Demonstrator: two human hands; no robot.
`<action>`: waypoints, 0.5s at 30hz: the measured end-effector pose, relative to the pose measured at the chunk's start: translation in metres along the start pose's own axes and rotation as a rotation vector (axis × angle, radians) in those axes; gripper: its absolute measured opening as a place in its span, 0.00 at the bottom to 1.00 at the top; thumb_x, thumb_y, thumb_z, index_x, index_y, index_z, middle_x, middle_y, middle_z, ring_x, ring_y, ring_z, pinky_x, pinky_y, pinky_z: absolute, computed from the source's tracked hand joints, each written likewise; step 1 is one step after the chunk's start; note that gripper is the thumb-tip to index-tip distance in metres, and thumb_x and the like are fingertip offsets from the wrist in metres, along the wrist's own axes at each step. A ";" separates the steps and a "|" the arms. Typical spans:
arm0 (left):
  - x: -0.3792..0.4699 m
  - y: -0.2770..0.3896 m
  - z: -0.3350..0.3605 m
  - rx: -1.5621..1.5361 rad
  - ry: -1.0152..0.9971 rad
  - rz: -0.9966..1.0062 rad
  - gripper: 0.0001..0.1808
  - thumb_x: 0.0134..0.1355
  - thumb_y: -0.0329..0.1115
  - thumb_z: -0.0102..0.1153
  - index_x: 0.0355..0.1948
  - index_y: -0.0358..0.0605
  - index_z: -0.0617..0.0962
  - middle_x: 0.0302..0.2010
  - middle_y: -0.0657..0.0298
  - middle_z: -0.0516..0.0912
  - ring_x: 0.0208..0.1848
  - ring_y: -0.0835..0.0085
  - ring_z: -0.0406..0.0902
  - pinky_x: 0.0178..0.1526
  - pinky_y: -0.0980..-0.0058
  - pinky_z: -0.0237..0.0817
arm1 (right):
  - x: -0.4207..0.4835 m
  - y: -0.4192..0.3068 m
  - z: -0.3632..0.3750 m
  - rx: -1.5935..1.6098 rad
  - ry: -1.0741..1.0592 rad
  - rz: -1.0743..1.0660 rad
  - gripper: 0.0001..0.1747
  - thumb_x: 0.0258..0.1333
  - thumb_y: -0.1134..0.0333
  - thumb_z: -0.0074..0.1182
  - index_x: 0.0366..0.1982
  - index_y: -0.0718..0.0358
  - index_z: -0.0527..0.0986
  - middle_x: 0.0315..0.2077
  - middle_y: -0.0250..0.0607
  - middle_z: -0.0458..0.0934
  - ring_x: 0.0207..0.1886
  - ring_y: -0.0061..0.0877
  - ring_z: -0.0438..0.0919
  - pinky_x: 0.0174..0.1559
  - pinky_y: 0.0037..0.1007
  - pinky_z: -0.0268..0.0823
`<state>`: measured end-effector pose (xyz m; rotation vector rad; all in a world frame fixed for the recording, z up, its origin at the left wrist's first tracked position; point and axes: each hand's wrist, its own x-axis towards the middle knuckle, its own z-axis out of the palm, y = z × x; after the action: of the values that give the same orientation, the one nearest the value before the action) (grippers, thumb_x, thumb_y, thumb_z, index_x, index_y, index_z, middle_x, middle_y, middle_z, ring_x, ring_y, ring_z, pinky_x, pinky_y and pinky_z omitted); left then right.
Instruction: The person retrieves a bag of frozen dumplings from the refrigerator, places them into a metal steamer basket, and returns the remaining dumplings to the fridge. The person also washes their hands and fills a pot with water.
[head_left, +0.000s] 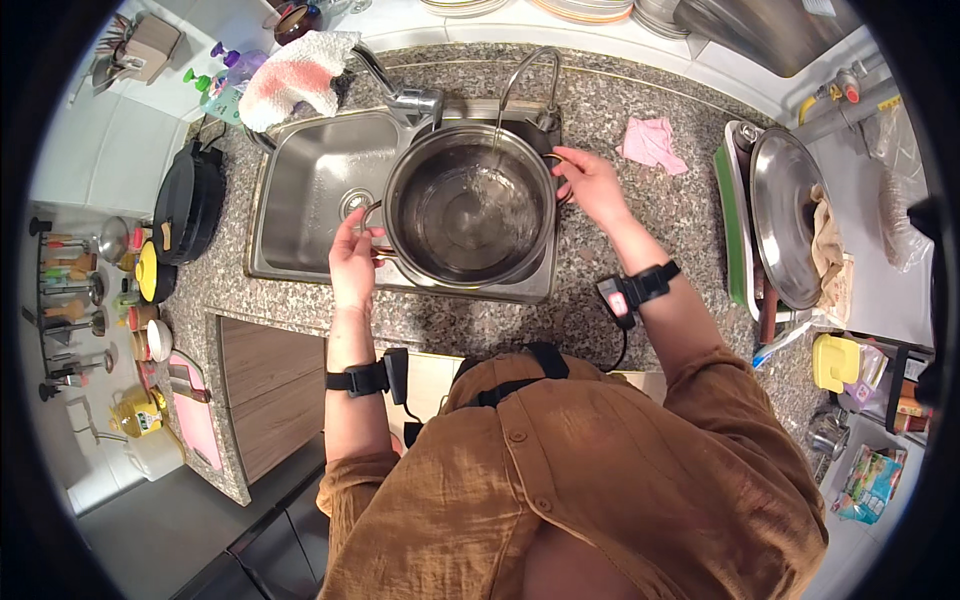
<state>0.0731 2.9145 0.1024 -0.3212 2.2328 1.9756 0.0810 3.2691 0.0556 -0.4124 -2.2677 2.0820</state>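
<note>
A large round stainless steel pot is held over the right part of a double sink. My left hand grips its left loop handle, and my right hand grips the handle at the upper right. Water runs from a thin curved spout into the pot, where clear water ripples over the bottom. The thicker chrome faucet stands behind the pot's upper left edge. Most of the right basin is hidden under the pot.
A pink cloth lies on the granite counter at right, near a large metal lid standing in a rack. White and pink towelling hangs by the faucet. A black electric pan and a yellow-lidded pot stand at left.
</note>
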 end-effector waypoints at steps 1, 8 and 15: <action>0.003 0.005 -0.004 0.037 0.004 -0.019 0.20 0.68 0.25 0.45 0.60 0.48 0.73 0.37 0.67 0.83 0.27 0.87 0.73 0.29 0.88 0.65 | 0.002 0.002 0.006 -0.049 -0.005 0.116 0.18 0.65 0.69 0.48 0.54 0.65 0.74 0.34 0.37 0.82 0.24 0.19 0.78 0.24 0.22 0.69; 0.027 0.084 -0.020 -0.219 -0.195 -0.138 0.17 0.69 0.29 0.47 0.57 0.39 0.74 0.39 0.61 0.84 0.28 0.85 0.77 0.28 0.88 0.68 | -0.003 0.039 0.035 0.083 -0.290 0.637 0.11 0.65 0.68 0.46 0.39 0.60 0.80 0.21 0.31 0.77 0.19 0.17 0.72 0.17 0.20 0.60; 0.050 0.155 0.012 -0.070 -0.419 -0.236 0.15 0.66 0.32 0.53 0.52 0.39 0.76 0.38 0.62 0.83 0.32 0.82 0.79 0.30 0.84 0.71 | -0.043 0.073 0.086 0.425 -0.498 1.005 0.08 0.63 0.70 0.49 0.27 0.56 0.75 0.18 0.27 0.74 0.17 0.16 0.69 0.15 0.18 0.54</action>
<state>-0.0147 2.9408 0.2373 -0.1498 1.7834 1.8019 0.1172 3.1813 -0.0180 -1.3383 -1.8642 3.3593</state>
